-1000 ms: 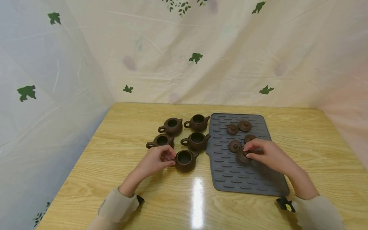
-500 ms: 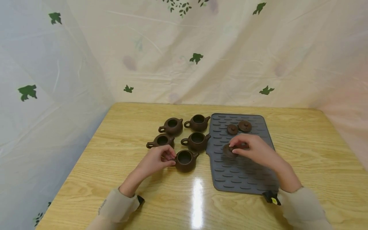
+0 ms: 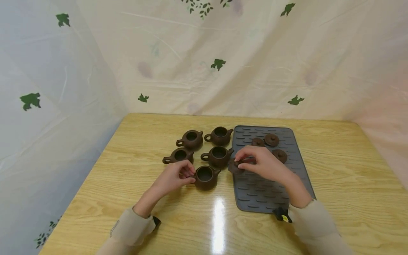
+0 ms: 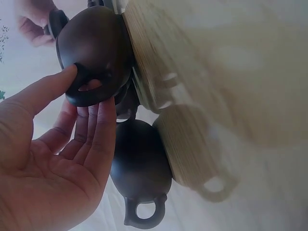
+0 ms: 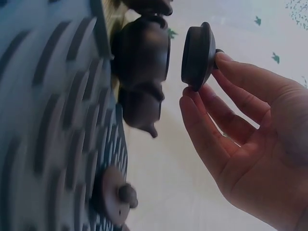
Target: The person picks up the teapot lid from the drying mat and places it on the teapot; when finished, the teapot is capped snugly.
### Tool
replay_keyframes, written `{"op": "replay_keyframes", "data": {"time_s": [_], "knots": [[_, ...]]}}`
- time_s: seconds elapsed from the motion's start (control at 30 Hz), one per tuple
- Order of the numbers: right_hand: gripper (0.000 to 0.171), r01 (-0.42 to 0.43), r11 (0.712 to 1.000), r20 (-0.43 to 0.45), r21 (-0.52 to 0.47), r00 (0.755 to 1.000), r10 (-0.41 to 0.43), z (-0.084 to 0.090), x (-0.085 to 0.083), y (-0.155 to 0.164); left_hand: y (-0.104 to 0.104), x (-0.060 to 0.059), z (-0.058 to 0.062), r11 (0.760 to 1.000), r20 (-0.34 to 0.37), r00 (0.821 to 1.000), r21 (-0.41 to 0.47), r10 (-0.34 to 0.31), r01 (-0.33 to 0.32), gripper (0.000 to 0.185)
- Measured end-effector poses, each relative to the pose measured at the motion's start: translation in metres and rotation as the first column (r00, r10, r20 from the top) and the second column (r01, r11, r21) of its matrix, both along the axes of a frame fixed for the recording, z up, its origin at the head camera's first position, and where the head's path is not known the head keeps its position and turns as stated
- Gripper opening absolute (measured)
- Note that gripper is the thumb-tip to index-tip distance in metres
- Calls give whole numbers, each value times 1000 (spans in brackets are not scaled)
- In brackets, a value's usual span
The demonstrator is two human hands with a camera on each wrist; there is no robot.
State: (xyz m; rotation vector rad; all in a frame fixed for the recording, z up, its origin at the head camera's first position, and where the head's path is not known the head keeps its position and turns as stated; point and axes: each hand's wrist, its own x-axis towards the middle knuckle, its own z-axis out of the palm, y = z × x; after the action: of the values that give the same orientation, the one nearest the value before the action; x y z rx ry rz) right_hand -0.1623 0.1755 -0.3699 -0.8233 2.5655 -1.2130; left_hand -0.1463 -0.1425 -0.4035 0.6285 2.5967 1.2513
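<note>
My left hand [image 3: 173, 177] pinches the handle of the nearest brown lidless teapot [image 3: 206, 182], which stands on the table with its spout to the right. In the left wrist view, the thumb presses on top of that handle [image 4: 89, 98] and the fingers lie beneath it. My right hand [image 3: 267, 163] holds a brown teapot lid [image 3: 235, 168] by its knob, over the mat's left edge and to the right of the teapot. Seen from the right wrist, the lid [image 5: 198, 55] hangs in the air, apart from the teapots.
Several more lidless teapots [image 3: 220, 156] stand close behind the held one. On the grey ridged mat [image 3: 255, 198] lie other lids [image 3: 279, 156], partly hidden by my right hand. A patterned cloth [image 3: 178, 85] hangs behind the wooden table [image 3: 188, 223].
My right hand has carried the lid leftward across the mat, toward the teapots. My left hand has stayed at the teapot's handle.
</note>
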Motion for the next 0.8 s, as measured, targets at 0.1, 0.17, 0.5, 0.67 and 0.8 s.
{"op": "replay_keyframes", "data": {"time_s": [0.1,0.17,0.5,0.67,0.8], "knots": [[15,-17,1000,-21,-3,1000,17,1,-2,-9,0,0,0,1000,3,1000,-3,5,-5,18],[15,-31,999,-28,-10,999,31,0,-3,-14,1,0,1,1000,2,1000,-5,6,-6,18],[14,-110,994,-94,-22,990,107,4,-5,-43,2,0,2,1000,5,1000,-9,4,-4,18],[16,-141,990,-59,-15,988,139,4,-3,-55,2,0,2,1000,14,1000,-13,7,-7,18],[14,-147,989,-69,-7,987,147,0,-3,-62,2,1,3,1000,20,1000,-8,7,-6,18]]}}
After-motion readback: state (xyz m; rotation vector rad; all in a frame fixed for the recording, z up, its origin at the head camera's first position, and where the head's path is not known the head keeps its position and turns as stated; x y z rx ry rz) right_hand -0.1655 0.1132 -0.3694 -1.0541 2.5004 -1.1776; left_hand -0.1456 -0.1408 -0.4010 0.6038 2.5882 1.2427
